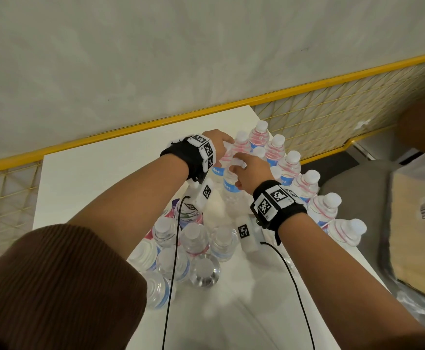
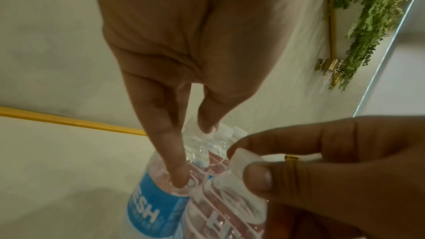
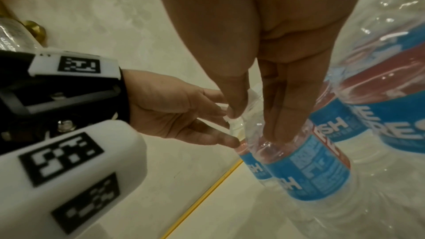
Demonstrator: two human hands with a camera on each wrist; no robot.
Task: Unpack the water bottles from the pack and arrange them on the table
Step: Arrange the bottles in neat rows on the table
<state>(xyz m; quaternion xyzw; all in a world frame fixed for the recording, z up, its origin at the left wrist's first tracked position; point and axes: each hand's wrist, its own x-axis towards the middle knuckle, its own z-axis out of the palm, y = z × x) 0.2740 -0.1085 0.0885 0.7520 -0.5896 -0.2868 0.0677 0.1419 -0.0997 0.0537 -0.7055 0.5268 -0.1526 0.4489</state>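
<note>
Two clear water bottles with blue labels stand side by side on the white table (image 1: 100, 178). My left hand (image 1: 227, 146) (image 2: 193, 154) grips the farther bottle (image 1: 217, 171) (image 2: 147, 206) by its neck, thumb near the cap. My right hand (image 1: 236, 173) (image 3: 255, 124) pinches the nearer bottle (image 1: 231, 186) (image 3: 315, 174) at its white cap (image 2: 241, 157). Both bottles touch at their shoulders. Just beyond them, a row of upright bottles (image 1: 307, 183) runs along the table's right edge. The opened pack (image 1: 188, 248), with several bottles in it, sits close to me under my left forearm.
A yellow wire fence (image 1: 332, 122) borders the table's far side, with a pale wall behind. To the right, off the table, lie a cardboard box in plastic (image 1: 418, 218) and a grey cushion (image 1: 358, 188). Bare tabletop spreads at the left. Cables hang from both wrist cameras.
</note>
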